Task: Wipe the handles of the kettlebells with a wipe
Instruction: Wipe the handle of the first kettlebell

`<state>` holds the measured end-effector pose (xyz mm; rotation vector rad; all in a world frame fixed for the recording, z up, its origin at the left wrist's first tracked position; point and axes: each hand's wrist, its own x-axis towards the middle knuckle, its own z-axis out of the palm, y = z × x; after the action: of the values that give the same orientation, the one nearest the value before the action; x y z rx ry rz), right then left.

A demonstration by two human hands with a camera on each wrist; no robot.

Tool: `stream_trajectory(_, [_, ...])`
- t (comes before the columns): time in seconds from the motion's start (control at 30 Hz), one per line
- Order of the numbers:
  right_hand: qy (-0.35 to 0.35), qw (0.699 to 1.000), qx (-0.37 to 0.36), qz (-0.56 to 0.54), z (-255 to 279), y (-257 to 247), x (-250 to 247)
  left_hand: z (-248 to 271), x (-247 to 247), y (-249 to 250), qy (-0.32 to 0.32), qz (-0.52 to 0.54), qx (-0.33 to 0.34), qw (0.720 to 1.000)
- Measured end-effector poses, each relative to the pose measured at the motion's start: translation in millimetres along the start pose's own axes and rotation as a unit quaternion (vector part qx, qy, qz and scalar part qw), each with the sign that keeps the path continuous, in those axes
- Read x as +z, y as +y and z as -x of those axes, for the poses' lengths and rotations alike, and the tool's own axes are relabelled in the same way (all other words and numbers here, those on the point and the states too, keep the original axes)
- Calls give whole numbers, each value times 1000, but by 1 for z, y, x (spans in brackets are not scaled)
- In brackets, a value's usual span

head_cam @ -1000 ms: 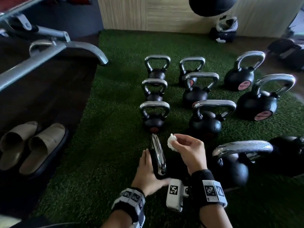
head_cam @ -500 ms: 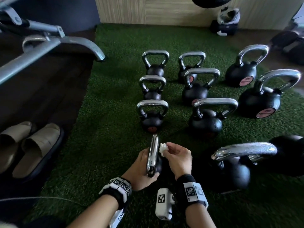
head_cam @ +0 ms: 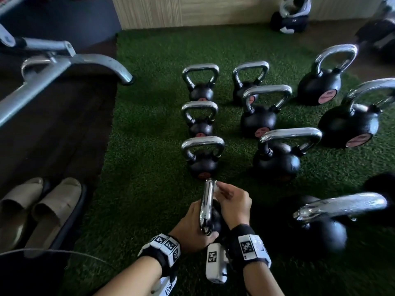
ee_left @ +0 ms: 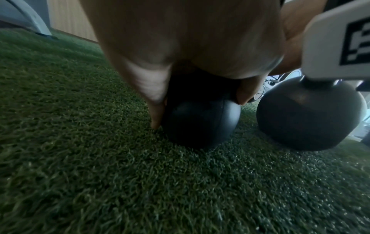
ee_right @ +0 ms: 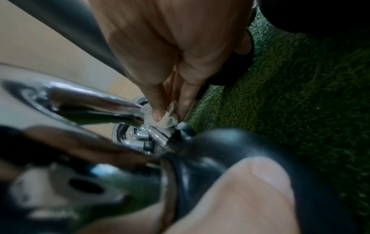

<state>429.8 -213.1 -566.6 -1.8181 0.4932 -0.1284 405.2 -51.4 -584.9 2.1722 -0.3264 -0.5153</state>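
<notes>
A small black kettlebell (head_cam: 215, 218) with a chrome handle (head_cam: 207, 207) stands on the green turf right in front of me, handle edge-on. My left hand (head_cam: 192, 226) grips its black ball (ee_left: 200, 123) from the left, thumb and fingers curled round it. My right hand (head_cam: 234, 205) pinches a small white wipe (ee_right: 160, 117) and presses it against the far end of the chrome handle (ee_right: 96, 102), close to where it meets the ball. In the head view the wipe is almost hidden behind the fingers.
Several more black kettlebells with chrome handles stand in rows on the turf (head_cam: 149, 167) ahead and to the right, the nearest (head_cam: 202, 159) just beyond my hands and a big one (head_cam: 320, 223) at right. Beige slippers (head_cam: 40, 208) and a grey machine frame (head_cam: 64, 67) lie left.
My right hand has carried the wipe leftward onto the far end of the handle. My left hand has closed further round the ball, and the handle now stands more upright.
</notes>
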Motion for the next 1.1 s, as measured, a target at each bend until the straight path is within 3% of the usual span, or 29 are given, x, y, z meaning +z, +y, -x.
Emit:
stream_trajectory(0.2, [-32,999,-8,3,-7,13,2,-3,-4,-7,-35,-18,6,999])
stream_trajectory(0.33, [-4,998,-53,-38,-11,-2,-2,0,-6,-13,-14,19,36,999])
stream_trajectory(0.7, [-43,990,-136,0,-12,-27,-16,-18,-19,-8,-93,-25,0,995])
stream_trajectory(0.9, [-74,968,-232,56,2,-41,-16,-28,-20,-26,-115,-28,-28,993])
stream_trajectory(1.1, [-116,969,-208,65,7,-57,-24,-33,-26,-12,-156,-93,-27,983])
